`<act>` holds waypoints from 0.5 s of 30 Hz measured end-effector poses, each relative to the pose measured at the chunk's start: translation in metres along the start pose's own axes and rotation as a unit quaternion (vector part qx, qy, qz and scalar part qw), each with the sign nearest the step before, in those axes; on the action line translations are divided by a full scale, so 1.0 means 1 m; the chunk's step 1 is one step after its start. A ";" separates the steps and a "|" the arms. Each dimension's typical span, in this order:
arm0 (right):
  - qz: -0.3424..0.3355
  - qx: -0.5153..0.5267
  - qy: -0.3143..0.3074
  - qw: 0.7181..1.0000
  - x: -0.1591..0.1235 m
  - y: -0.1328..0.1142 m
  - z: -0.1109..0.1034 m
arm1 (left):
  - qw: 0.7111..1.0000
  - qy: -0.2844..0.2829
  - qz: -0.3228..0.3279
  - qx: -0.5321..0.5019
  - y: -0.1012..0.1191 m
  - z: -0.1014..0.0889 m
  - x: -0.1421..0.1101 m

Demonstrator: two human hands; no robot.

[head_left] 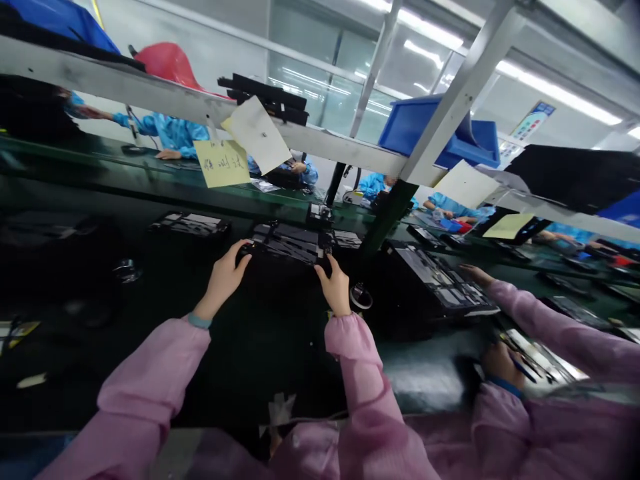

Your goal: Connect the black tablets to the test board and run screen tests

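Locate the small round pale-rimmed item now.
In the head view, the round item lies on the dark tabletop, just right of the person's right hand and left of the black tray of grey parts.

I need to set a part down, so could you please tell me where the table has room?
The table looks mostly bare between the left sleeve and right sleeve, this side of the black tray, and between the right sleeve and the neighbour's wristband. It is crowded around the tray and black stack.

The person wore loose, dusty-pink long sleeves, softly creased and slightly sheen-touched. The left sleeve (143, 383) ended beside a narrow teal band (199, 321); the right sleeve (367, 393) puffed out below a gathered cuff (346, 324).
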State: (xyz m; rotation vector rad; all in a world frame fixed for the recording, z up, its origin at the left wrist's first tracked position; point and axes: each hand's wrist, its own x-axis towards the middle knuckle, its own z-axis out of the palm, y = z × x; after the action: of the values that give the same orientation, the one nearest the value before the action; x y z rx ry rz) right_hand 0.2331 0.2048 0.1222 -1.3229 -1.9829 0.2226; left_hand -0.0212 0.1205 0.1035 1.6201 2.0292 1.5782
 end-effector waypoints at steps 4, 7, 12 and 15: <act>-0.029 0.061 0.014 0.998 0.008 0.011 -0.014 | 0.999 0.036 0.009 0.038 0.023 0.001 -0.004; -0.044 0.097 0.035 0.994 -0.003 0.014 -0.040 | 0.997 0.053 0.026 0.058 0.046 -0.012 -0.023; -0.119 0.048 0.058 0.990 -0.105 0.013 -0.076 | 0.995 0.053 -0.066 0.054 0.044 -0.052 -0.132; -0.160 -0.001 0.034 0.987 -0.181 0.016 -0.061 | 0.980 0.014 -0.196 0.019 0.010 -0.069 -0.212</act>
State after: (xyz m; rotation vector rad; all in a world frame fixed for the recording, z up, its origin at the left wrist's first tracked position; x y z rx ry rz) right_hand 0.3218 0.0418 0.0722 -0.9799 -2.1017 0.0235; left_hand 0.0335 -0.0870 0.0402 1.1180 2.2310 1.4302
